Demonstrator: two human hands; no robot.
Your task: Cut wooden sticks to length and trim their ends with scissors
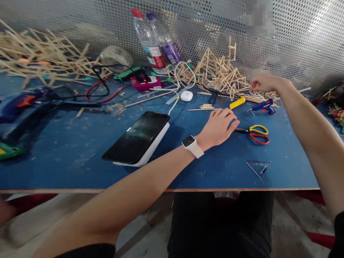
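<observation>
My left hand (218, 125), with a watch (189, 141) on its wrist, is palm down over the blue table, fingers stretched out and holding nothing. Just right of its fingertips lie scissors (254, 133) with one yellow and one red handle. A yellow-handled cutter (237, 103) is just beyond those fingers. Farther back, my right hand (264, 82) reaches to the right end of a pile of thin wooden sticks (219, 70). Its fingers are curled together, and whatever they may hold is hidden. Below it rests a small blue glue gun (263, 106).
A tablet (138, 138) leans on a white stand at centre left. Behind are two bottles (152, 46), a magenta power socket (146, 83) with cables, and a white earphone case (186, 95). More sticks (48, 53) fill the back left. A set square (258, 168) lies near the front edge.
</observation>
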